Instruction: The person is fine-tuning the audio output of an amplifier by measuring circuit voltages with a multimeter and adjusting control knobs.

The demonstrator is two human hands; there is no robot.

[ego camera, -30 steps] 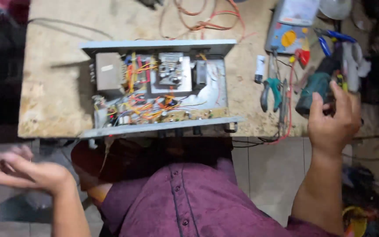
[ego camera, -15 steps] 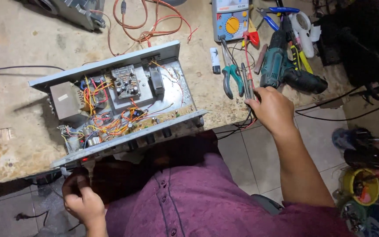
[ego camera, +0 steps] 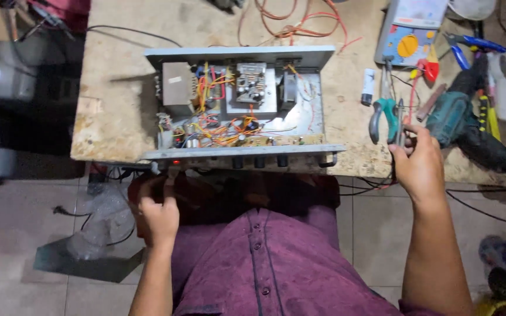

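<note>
Currently our right hand pinches a thin probe lying lengthwise beside the teal pliers; left hand, loosely curled and empty, sits below the worktop edge.

A grey metal case is showing orange, yellow and red wires inside. The pliers are wearing teal handles, and the drill is showing teal and black. The meter is showing pale blue with an orange dial. Orange cable is lying on the pale tan speckled tabletop. The shirt is showing deep purple with a faint mottled pattern. The floor tiles are looking beige-grey.
</note>
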